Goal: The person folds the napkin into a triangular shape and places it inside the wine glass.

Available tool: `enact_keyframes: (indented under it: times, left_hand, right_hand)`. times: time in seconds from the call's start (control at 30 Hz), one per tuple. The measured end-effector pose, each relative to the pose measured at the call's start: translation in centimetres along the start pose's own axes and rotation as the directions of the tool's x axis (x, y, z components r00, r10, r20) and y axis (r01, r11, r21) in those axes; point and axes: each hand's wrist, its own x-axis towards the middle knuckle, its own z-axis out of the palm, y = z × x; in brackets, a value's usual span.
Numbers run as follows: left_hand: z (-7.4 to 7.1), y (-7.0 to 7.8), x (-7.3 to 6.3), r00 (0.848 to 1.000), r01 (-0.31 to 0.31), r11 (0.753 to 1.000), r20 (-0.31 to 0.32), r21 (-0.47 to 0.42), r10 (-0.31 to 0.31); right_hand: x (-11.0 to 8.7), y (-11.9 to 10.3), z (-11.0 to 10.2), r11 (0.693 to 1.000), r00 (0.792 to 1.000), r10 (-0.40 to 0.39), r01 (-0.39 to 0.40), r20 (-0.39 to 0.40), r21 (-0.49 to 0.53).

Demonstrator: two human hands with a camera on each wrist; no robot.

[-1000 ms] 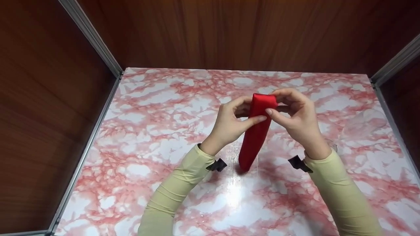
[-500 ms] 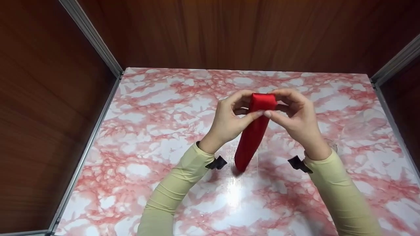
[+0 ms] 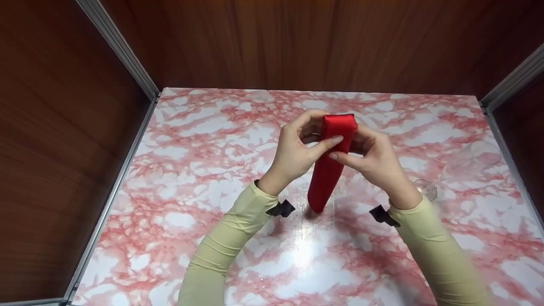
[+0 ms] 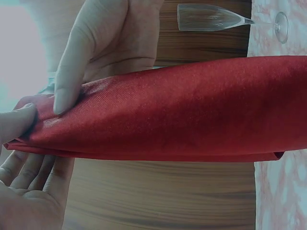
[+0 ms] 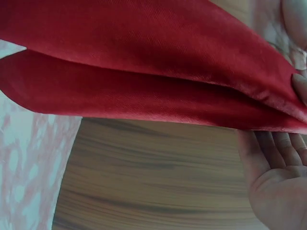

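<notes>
While both hands grip the folded red cloth (image 3: pixel 328 178) near its upper end, the work seems to be squaring or steadying that end, and it calls for even pressure. The thumb of the left hand (image 3: pixel 293 148) presses higher on the near face than that of the right hand (image 3: pixel 378 157), so levelling the two would probably make the fold truer. Fingers of each hand lie behind, pinching the layers against the thumbs; a light, matched pinch should stop such slippery-looking fabric from twisting. The cloth is upright at the middle of the tabletop (image 3: pixel 140 238), about midway between its left and right edges; whether the lower end touches the surface, I cannot tell. It is a long, narrow bundle with a satin sheen, brightest across the flat top fold, and fine ribbing shows in the wrist views. Its sides bow softly, and a dark gap parts two layers toward the lower end. Nearer the tabletop's right edge stands a clear stemmed glass (image 4: pixel 206 18), well apart from the cloth
</notes>
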Motion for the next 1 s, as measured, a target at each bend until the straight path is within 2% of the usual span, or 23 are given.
enact_keyframes:
  times: [0.13,0.33,0.4,0.57,0.8,1.0]
  left_hand:
    - [-0.2,-1.7,0.1,1.0,0.024,1.0,-0.01,-0.019,-0.025]
    - [-0.4,0.0,0.1,0.998,0.056,0.998,-0.028,-0.026,-0.057]
    - [-0.4,-0.3,0.1,0.998,0.055,0.998,-0.036,-0.035,-0.056]
    - [-0.6,-1.9,0.3,0.998,0.027,0.998,-0.05,-0.055,-0.03]
    - [-0.8,-1.8,0.4,0.998,-0.001,0.999,-0.061,-0.048,-0.002]
    - [-1.0,-1.8,0.4,0.998,-0.014,0.999,-0.067,-0.034,0.012]
  right_hand:
    - [-0.2,0.6,0.3,0.999,0.999,0.047,-0.047,-0.002,-0.006]
    - [-0.9,0.0,1.1,0.992,0.992,0.126,-0.125,0.019,-0.035]
    - [-1.2,-0.2,1.4,0.989,0.989,0.143,-0.142,0.026,-0.044]
    - [-2.1,1.4,1.9,0.986,0.986,0.166,-0.165,0.034,-0.032]
    - [-3.3,4.3,2.0,0.977,0.976,0.212,-0.213,0.037,0.002]
    - [-3.9,5.9,2.0,0.976,0.972,0.219,-0.218,0.08,-0.026]
